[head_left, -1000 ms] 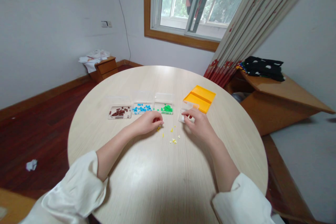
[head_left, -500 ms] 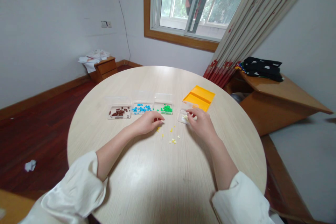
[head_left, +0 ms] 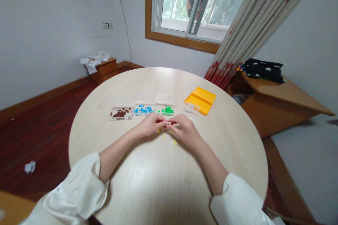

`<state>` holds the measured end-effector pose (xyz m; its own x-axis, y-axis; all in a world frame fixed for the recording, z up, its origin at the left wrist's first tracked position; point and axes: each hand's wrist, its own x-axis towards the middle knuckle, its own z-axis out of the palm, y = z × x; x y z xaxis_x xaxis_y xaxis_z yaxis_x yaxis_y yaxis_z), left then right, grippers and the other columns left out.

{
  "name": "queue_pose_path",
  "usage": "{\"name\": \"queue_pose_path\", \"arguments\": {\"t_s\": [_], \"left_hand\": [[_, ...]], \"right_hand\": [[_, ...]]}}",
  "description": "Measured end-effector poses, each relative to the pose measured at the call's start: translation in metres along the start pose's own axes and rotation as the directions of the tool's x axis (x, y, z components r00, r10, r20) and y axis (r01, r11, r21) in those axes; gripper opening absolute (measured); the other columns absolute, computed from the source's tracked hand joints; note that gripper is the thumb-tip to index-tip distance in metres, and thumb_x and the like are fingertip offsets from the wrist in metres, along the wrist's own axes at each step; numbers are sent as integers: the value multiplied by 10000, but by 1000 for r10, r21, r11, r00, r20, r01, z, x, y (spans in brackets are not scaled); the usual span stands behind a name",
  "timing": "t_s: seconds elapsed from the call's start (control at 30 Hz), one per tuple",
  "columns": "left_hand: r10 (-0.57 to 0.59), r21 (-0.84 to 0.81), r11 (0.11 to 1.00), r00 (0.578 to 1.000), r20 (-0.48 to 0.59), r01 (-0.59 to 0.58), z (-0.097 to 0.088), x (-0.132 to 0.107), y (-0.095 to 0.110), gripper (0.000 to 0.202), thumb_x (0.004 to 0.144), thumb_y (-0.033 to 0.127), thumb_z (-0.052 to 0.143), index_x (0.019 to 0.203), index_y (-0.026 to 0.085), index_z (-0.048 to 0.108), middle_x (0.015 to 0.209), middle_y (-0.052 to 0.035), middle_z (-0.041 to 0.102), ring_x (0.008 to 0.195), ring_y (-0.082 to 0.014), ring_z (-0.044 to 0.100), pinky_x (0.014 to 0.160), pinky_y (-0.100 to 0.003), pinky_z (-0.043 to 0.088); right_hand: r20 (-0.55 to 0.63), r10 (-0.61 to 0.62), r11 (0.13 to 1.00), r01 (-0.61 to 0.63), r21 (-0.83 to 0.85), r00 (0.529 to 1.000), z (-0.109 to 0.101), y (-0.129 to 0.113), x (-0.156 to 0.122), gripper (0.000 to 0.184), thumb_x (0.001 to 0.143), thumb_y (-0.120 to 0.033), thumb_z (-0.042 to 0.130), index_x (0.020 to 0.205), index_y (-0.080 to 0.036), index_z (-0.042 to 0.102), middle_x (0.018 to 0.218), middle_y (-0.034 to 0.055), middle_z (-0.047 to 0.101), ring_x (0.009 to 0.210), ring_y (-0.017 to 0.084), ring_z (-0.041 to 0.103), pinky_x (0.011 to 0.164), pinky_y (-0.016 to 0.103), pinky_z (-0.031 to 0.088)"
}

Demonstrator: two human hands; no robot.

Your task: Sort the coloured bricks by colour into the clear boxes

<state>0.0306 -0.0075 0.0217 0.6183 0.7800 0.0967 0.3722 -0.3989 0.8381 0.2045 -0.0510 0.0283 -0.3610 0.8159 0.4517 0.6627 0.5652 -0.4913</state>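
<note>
My left hand [head_left: 151, 125] and my right hand [head_left: 183, 128] meet over the middle of the table, fingertips together in a pinch. Whatever lies between them is too small and too covered to name. Just below the fingers, small yellow pieces [head_left: 164, 136] and a little cluster of pale and yellow pieces [head_left: 174, 143] lie on the tabletop. Past my right hand stands a clear box [head_left: 192, 109] with pale pieces, partly hidden by that hand. Beyond my left hand are clear boxes with blue pieces [head_left: 142, 109] and green pieces [head_left: 168, 109].
Another clear box with brown pieces [head_left: 120, 113] stands left in the row. An open yellow case [head_left: 200, 100] lies at the back right, behind the pale pieces' box. The round table [head_left: 148, 190] has its edge near the curtain [head_left: 235, 35] and a tilted wooden cabinet [head_left: 274, 102].
My right hand has moved left, away from the box of pale pieces, and its fingertips now meet those of my left hand. The left hand has stayed nearly in place.
</note>
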Motion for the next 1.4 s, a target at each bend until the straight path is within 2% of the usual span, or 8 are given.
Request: {"name": "queue_pose_path", "arguments": {"t_s": [0.27, 0.37, 0.5, 0.7, 1.07, 1.17, 1.27, 1.4], "left_hand": [[5, 16, 1000, 1000, -4, -5, 0, -1, 3, 356, 854, 306, 431, 620, 116, 621, 577, -2, 549, 567, -99, 460, 565, -228, 341], [27, 53, 998, 999, -17, -26, 4, -3, 1, 274, 830, 274, 488, 658, 117, 634, 589, 1, 552, 567, -94, 452, 561, -223, 333], [62, 91, 993, 991, 115, -72, 9, -8, 6, 115, 759, 226, 614, 781, 126, 667, 648, -3, 586, 590, -99, 482, 567, -214, 357], [183, 191, 950, 934, 306, -249, 9, -12, 15, 138, 726, 194, 692, 856, 148, 690, 841, -56, 639, 788, -144, 566, 757, -257, 411], [235, 253, 908, 905, 354, -334, 19, -11, 9, 90, 763, 132, 651, 844, 139, 689, 821, -52, 635, 787, -142, 575, 768, -256, 414], [229, 267, 907, 914, 336, -325, 18, -11, 8, 77, 770, 124, 634, 823, 144, 688, 823, -47, 633, 788, -141, 575, 777, -258, 414], [208, 293, 911, 937, 280, -290, 14, -10, 8, 75, 764, 111, 618, 796, 142, 679, 810, -43, 624, 788, -145, 565, 764, -258, 414], [185, 304, 923, 965, 186, -236, 10, -8, 7, 90, 764, 93, 583, 774, 132, 663, 779, -36, 605, 768, -140, 548, 721, -244, 407]], "right_hand": [[-21, 3, 1000, -4, -17, 1000, -1, 1, -1, 141, 860, -240, 522, 840, -199, 656, 804, 55, 673, 778, 181, 574, 738, 312, 417], [-90, 29, 996, -37, -86, 995, -8, 9, -2, 150, 859, -245, 514, 844, -191, 654, 827, 73, 679, 805, 197, 581, 762, 325, 414], [-205, 127, 944, -182, -276, 971, -22, 29, -4, 167, 854, -246, 501, 829, -175, 649, 828, 86, 680, 815, 221, 585, 769, 344, 395], [-233, 264, 844, -341, -413, 936, -33, 49, -8, 168, 830, -235, 507, 835, -164, 659, 809, 92, 681, 763, 223, 591, 727, 340, 397], [-237, 435, 764, -495, -413, 869, -33, 51, -9, 208, 789, -230, 529, 908, -168, 688, 836, 81, 695, 753, 199, 600, 698, 307, 409], [-157, 407, 863, -436, -255, 900, -31, 47, -8, 206, 789, -222, 517, 881, -149, 686, 813, 76, 687, 715, 175, 590, 693, 292, 421], [68, 355, 935, -353, -43, 932, -30, 36, -6, 180, 781, -222, 523, 801, -141, 683, 739, 55, 668, 670, 149, 568, 649, 264, 420], [371, 284, 938, -337, 85, 884, -27, 18, -6, 155, 759, -222, 548, 736, -138, 676, 663, 29, 634, 617, 122, 529, 585, 235, 394]]}}
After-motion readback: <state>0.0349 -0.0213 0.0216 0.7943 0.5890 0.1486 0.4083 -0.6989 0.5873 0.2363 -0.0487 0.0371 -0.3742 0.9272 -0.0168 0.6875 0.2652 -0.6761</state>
